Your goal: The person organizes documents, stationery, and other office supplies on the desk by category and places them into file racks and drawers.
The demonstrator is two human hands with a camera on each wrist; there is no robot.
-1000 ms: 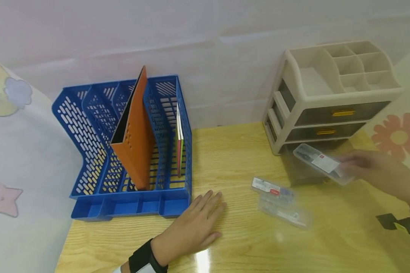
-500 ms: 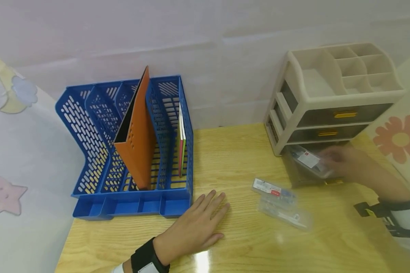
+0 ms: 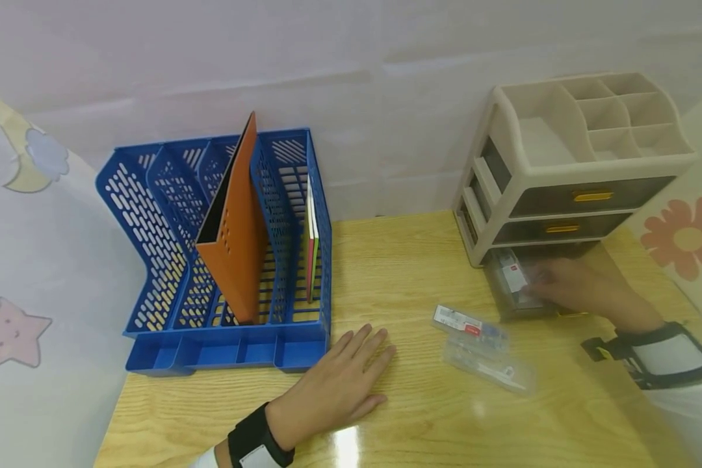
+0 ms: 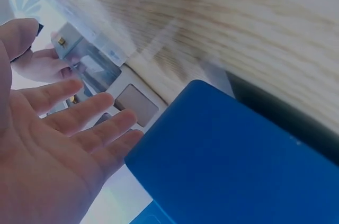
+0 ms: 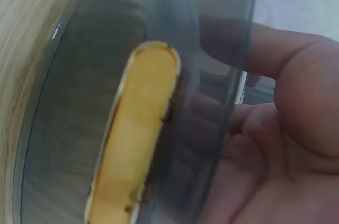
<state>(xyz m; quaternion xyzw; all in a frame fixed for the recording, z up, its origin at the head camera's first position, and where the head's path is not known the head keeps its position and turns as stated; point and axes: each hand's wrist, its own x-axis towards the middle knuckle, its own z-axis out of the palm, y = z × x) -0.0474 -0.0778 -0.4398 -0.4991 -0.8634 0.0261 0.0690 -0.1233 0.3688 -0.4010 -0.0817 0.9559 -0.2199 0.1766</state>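
My right hand [image 3: 585,292] reaches into the pulled-out bottom drawer [image 3: 506,311] of a beige drawer unit [image 3: 503,227]. Its fingers pinch a slim clear plastic case [image 3: 513,276] with a white and red label, lying lengthwise inside the drawer. In the right wrist view, the drawer's see-through front with a yellow handle [image 5: 132,128] covers part of the thumb and fingers. My left hand [image 3: 330,387] rests palm down on the table, fingers spread, beside the front corner of a blue file rack [image 3: 228,351]. Two more clear plastic cases [image 3: 485,367] lie close together on the table.
An orange folder [image 3: 234,260] leans in the blue rack, and thin booklets [image 3: 311,247] stand in its right slot. Small compartments [image 3: 608,114] top the drawer unit, above two shut drawers with yellow handles [image 3: 592,195]. A pale cloth wall hangs behind.
My right hand has carried the labelled case left and down into the open bottom drawer, turning it more lengthwise. The left hand has stayed in place on the table.
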